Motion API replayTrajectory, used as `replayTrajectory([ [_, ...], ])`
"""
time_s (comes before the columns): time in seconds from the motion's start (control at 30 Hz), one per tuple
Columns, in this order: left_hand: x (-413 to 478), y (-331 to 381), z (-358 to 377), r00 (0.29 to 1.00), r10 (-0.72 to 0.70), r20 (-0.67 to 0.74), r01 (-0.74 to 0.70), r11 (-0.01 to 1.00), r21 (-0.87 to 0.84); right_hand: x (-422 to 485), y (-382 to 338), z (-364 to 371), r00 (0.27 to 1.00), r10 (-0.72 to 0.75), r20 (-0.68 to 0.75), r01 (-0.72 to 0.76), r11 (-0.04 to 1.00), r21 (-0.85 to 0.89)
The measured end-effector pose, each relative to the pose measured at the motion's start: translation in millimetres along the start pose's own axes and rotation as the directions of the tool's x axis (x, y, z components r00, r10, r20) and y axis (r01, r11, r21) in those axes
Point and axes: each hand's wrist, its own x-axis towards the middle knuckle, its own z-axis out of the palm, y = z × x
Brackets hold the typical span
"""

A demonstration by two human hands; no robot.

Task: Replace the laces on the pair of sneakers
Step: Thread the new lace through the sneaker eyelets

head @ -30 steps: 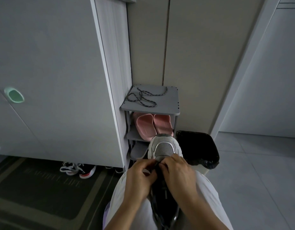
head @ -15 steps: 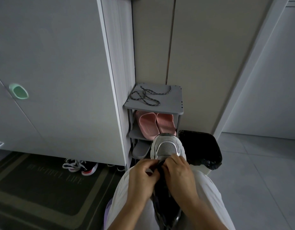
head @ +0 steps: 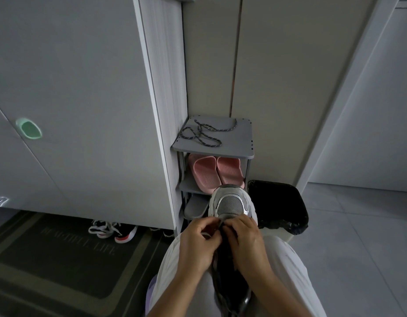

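- The grey-and-white sneaker (head: 231, 203) lies in the lower centre of the frame, lengthwise on the person's lap (head: 289, 271), with its toe pointing away. This probably keeps the eyelets facing up and close to hand.
- The left hand (head: 199, 245) and right hand (head: 248, 243) meet just behind the toe cap. The fingers of both are curled in tight and seem to pinch the dark lace (head: 215, 268) at the front eyelets, though the fingertips hide the exact grip.
- Judging by that, the threading is at the lowest eyelets, so this shoe is far from done.
- A speckled loose lace (head: 204, 133) lies coiled on the top of the grey shoe rack (head: 243, 143) at mid-frame, within reach.
- Pink slippers (head: 216, 172) sit on the shelf below it, and a black-lined bin (head: 278, 207) stands just right of the rack.
- At lower left, a dark mat (head: 49, 259) covers the floor and other sneakers (head: 113, 229) are tucked under the cabinet; grey floor tiles (head: 358, 248) fill the right.
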Motion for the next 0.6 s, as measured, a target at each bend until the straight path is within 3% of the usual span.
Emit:
replayTrajectory([
  [0.13, -1, 2, 1, 1.000, -0.003, 0.007, 0.004, 0.998, -0.057, 6, -3, -11, 0.990, 0.054, 0.128, -0.047, 0.997, -0.063],
  [0.33, -1, -1, 0, 0.998, -0.035, 0.047, 0.039, 0.994, -0.102, 3, -4, -9, 0.995, 0.097, 0.003, -0.096, 0.989, -0.115],
  [0.6, 2, 2, -3, 0.995, -0.058, 0.082, 0.069, 0.986, -0.150, 3, 5, 4, 0.976, -0.132, -0.171, 0.101, 0.979, -0.178],
])
